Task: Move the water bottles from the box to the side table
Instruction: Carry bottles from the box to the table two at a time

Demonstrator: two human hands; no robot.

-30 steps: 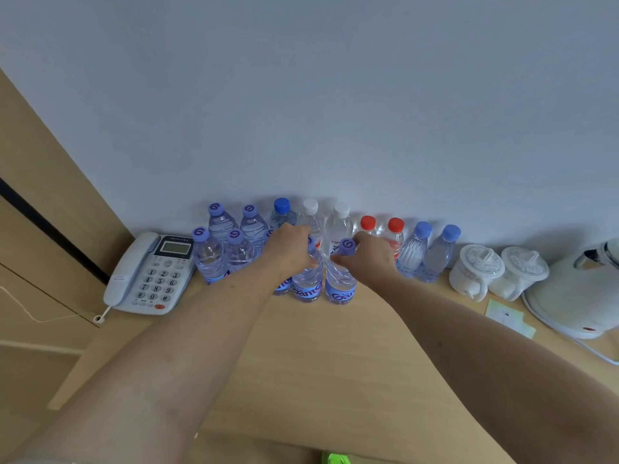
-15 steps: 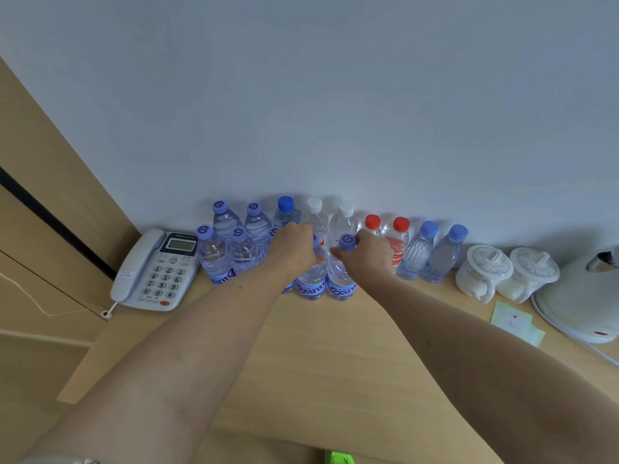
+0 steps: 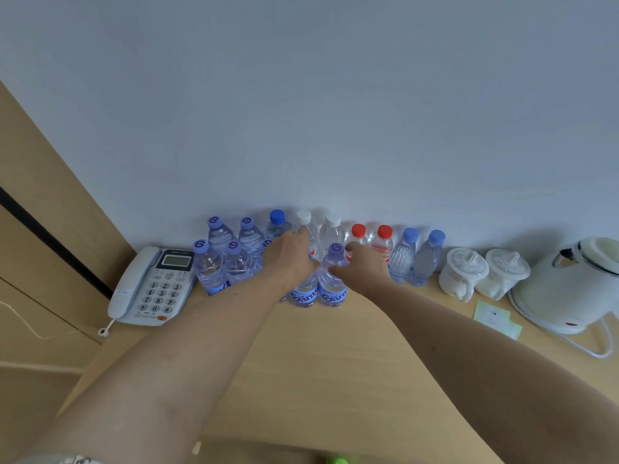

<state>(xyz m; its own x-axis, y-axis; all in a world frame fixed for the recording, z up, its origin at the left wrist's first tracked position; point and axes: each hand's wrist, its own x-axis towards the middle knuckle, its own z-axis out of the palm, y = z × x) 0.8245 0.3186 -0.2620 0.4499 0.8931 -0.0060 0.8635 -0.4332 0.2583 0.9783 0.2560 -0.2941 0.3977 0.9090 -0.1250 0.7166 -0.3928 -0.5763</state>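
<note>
Left hand (image 3: pixel 290 256) curled over front-left bottle (image 3: pixel 303 293), cap hidden. Right hand (image 3: pixel 363 264) fingers wrapped round neck of adjacent bottle (image 3: pixel 333 283), cap exposed.

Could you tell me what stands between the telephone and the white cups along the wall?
In the head view, a row of water bottles fills the stretch between telephone and cups.

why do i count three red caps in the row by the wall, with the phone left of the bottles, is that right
Not quite: the head view shows two red caps, not three. The phone is left of the bottles, as you say.
</note>
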